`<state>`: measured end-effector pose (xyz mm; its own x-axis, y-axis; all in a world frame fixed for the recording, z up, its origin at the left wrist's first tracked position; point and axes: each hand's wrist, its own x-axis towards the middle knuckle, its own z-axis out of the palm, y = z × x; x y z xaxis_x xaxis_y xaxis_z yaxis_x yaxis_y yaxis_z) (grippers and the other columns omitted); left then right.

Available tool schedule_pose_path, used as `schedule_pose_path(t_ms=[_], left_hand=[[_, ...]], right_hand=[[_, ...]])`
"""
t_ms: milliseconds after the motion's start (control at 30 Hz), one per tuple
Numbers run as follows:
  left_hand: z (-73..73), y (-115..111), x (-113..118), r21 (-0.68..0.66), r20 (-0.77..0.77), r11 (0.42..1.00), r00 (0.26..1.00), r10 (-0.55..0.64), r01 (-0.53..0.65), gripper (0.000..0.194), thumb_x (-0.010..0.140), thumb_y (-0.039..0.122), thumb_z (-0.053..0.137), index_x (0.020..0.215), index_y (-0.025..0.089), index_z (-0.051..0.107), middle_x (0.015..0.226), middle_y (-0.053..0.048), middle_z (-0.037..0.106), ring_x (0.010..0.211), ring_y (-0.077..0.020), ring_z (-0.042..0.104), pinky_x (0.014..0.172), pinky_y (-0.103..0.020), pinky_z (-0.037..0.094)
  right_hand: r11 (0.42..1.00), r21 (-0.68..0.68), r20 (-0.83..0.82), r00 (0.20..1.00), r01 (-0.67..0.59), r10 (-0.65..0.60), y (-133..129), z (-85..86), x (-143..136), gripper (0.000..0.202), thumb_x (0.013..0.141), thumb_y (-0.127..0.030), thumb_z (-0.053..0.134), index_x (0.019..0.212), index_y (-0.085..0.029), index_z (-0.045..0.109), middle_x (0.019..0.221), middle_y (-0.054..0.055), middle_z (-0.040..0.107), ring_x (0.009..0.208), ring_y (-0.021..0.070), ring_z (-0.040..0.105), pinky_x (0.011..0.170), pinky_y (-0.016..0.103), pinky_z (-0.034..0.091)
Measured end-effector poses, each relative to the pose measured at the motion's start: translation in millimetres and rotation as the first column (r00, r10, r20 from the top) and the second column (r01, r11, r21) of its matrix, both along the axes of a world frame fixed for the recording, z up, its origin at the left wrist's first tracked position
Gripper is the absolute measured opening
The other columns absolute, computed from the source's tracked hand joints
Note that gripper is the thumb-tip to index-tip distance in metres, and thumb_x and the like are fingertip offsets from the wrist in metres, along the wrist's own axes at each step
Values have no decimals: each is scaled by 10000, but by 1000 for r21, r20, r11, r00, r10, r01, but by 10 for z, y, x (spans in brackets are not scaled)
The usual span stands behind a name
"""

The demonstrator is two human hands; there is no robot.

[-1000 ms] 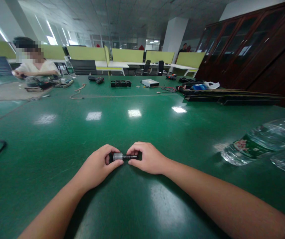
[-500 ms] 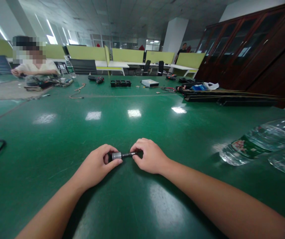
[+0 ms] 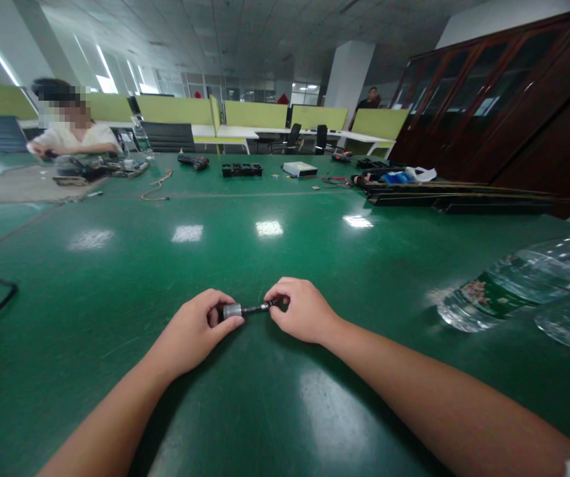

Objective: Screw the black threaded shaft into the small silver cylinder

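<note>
Fingers of the left hand point(image 3: 190, 336) are holding tight to a small grey metal cylinder point(image 3: 232, 311). A thin dark rod point(image 3: 252, 309) is sticking out of it toward the right, with its tip pointing slightly away from the person. The right hand point(image 3: 303, 313) is pinching near that tip, where what looks like a dark spring point(image 3: 271, 304) is showing. So the cylinder is sitting just left of the right fingers, nearer the left hand, and the rod is crossing the gap over the green table point(image 3: 235, 258).

table point(image 3: 215, 258): green; cylinder point(image 3: 232, 310): grey; shaft point(image 3: 253, 309): black; partitions point(image 3: 255, 114): yellow-green; cabinet point(image 3: 464, 156): red-brown; bottle label point(image 3: 494, 293): green, red-patterned
</note>
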<state>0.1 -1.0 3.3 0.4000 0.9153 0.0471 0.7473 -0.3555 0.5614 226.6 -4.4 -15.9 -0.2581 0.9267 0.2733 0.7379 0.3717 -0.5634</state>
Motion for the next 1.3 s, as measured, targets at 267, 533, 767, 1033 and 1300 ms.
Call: schedule_pose_path(t_ms=[267, 533, 767, 1033, 1300], left_hand=[[-18, -12, -21, 4, 10, 999, 999, -51, 51, 315, 812, 461, 627, 1013, 219, 641, 750, 15, 565, 669, -167, 523, 628, -279, 393], [-18, -32, -5, 6, -3, 998, 998, -69, 69, 392, 798, 501, 632, 1077, 226, 629, 788, 7, 597, 696, -174, 535, 639, -278, 398], [-16, -20, -5, 3, -21, 995, 995, -100, 100, 310, 834, 474, 602, 1027, 238, 655, 828, 2, 608, 702, -168, 530, 642, -277, 394], [-7, -30, -3, 20, 18, 993, 993, -118, 118, 267, 821, 430, 631, 1002, 238, 669, 856, -3, 613, 710, -162, 526, 659, -277, 401], [-6, -21, 5, 17, 10, 996, 996, -90, 90, 269, 821, 445, 625, 976, 230, 674, 816, -3, 599, 709, -168, 527, 652, -280, 399]], right_hand=[[978, -105, -238, 959, -180, 151, -15, 15, -76, 337, 737, -158, 718, 1065, -222, 679, 876, -15, 750, 815, 143, 639, 799, 283, 459], [966, -66, -195, 952, -251, 234, -26, 31, -78, 289, 773, -172, 707, 1058, -212, 686, 906, 13, 741, 841, 155, 650, 804, 299, 466], [965, -34, -148, 956, -261, 254, -40, 16, -68, 218, 768, -186, 711, 985, -203, 718, 862, 23, 718, 793, 145, 623, 747, 274, 467], [943, -3, -59, 942, -332, 331, -18, 24, -59, 210, 793, -240, 702, 997, -194, 729, 902, 37, 723, 850, 168, 604, 796, 302, 448], [955, -19, -81, 952, -297, 295, -20, 22, -67, 197, 740, -206, 732, 936, -185, 729, 847, 23, 702, 795, 151, 586, 743, 274, 439]])
